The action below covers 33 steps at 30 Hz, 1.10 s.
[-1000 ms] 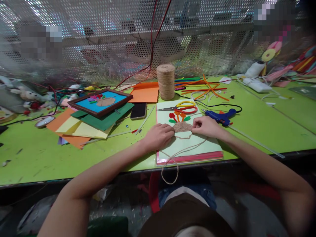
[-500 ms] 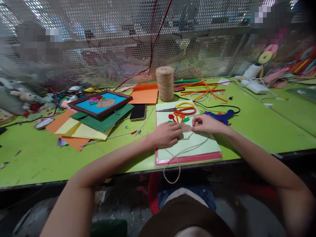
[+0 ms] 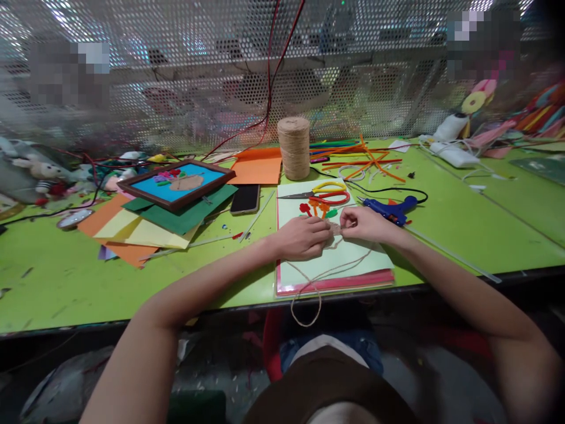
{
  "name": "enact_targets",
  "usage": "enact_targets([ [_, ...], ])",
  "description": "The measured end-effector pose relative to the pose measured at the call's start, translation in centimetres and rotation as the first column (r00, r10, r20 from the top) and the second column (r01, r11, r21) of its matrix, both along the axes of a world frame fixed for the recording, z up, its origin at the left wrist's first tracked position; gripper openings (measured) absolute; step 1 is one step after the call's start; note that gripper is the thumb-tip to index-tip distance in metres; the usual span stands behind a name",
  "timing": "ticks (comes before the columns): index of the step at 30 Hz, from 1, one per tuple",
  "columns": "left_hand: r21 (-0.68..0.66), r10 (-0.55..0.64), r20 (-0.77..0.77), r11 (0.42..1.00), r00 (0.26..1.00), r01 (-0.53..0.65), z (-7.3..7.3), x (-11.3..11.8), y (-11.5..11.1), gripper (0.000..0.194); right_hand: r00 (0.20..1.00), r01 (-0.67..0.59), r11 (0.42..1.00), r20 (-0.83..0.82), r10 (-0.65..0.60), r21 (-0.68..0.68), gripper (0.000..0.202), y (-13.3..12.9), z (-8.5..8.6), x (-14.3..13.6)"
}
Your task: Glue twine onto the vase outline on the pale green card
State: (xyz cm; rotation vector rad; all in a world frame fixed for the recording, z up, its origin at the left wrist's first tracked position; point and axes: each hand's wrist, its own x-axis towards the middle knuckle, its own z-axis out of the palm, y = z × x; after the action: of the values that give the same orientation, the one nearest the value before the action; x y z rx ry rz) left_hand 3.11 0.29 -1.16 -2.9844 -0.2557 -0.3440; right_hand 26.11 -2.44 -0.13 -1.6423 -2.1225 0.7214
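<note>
Pale green paper (image 3: 353,265) lies before me on a red-edged pad. On it a patch of coiled brown twine (image 3: 335,229) sits below red and orange pipe-cleaner flowers (image 3: 324,209) with a green leaf. My left hand (image 3: 302,238) rests palm down over the patch's left side, fingers laid out flat and hiding much of it. At the patch's right edge, thumb and forefinger of my right hand (image 3: 362,225) are pinched together on the twine. Its loose tail (image 3: 319,300) loops over the table's front edge. Scissors (image 3: 333,194) with yellow and red handles lie just above the flowers.
A twine spool (image 3: 293,148) stands behind the paper, near orange pipe cleaners (image 3: 375,162). To the right is a blue glue gun (image 3: 392,209) with its black cord. Leftward are a phone (image 3: 245,199), a framed picture (image 3: 203,189) and coloured sheets (image 3: 145,227).
My left hand has slid slightly right over the twine patch, covering more of it. The right hand keeps its pinch almost in place. The whole view has shifted a little.
</note>
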Motion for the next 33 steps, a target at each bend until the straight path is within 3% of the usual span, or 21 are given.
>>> enact_targets([
  [16,-0.08,0.021,0.041,0.997,0.999,-0.017,-1.3,0.8,0.7,0.045,0.98,-0.001,1.0,0.2,0.0,0.008,0.019,-0.7,1.0,-0.7],
  [22,-0.141,0.028,0.006,0.99,1.0,-0.027,-0.9,0.7,0.7,0.046,0.981,-0.079,0.996,0.172,0.085,-0.042,0.025,0.1,3.1,1.9],
  [25,-0.186,0.037,-0.005,0.982,0.999,-0.037,-0.7,0.9,0.9,0.046,0.975,-0.024,0.998,0.22,0.011,0.056,0.034,1.4,4.5,3.0],
  [29,-0.249,0.047,0.029,0.968,0.998,-0.038,-0.8,1.2,1.1,0.043,0.903,-0.057,0.976,0.428,-0.04,0.212,0.039,4.8,5.2,1.8],
  [31,-0.264,0.045,0.063,0.964,0.997,-0.027,-1.0,1.2,1.1,0.043,0.827,-0.173,0.965,0.561,0.032,0.199,0.043,7.0,4.9,0.4],
  [33,-0.263,0.044,0.082,0.965,0.996,-0.021,-1.1,1.2,1.0,0.043,0.721,-0.254,0.963,0.681,0.128,0.088,0.046,9.0,4.5,-0.8],
])
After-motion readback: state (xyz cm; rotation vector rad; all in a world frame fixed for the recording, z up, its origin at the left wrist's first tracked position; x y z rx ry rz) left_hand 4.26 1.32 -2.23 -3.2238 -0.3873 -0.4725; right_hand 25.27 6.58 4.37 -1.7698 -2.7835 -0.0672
